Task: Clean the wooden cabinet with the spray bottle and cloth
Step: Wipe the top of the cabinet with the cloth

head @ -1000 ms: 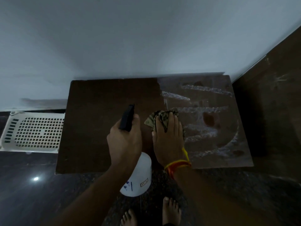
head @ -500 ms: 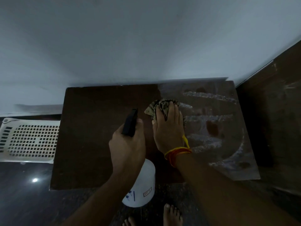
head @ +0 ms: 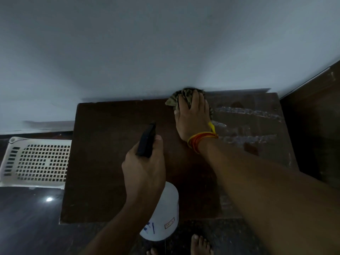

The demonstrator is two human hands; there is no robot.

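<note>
The dark wooden cabinet point(head: 110, 162) fills the middle of the head view, seen from above; its right part carries whitish streaks of spray. My right hand point(head: 193, 118) presses a bunched, patterned cloth point(head: 181, 97) flat against the cabinet top at its back edge, next to the wall. My left hand point(head: 145, 172) grips the neck of a white spray bottle point(head: 165, 218) with a black nozzle point(head: 146, 142), held above the cabinet's front edge. The nozzle points toward the back.
A white perforated plastic basket point(head: 36, 162) lies on the dark floor to the left of the cabinet. A taller dark wooden surface point(head: 316, 126) stands to the right. The pale wall point(head: 165, 52) runs behind. My bare feet point(head: 200, 245) stand at the cabinet's front.
My right hand has slid the cloth away from me, from the cabinet's middle to its back edge by the wall. My left hand with the bottle has stayed over the front edge.
</note>
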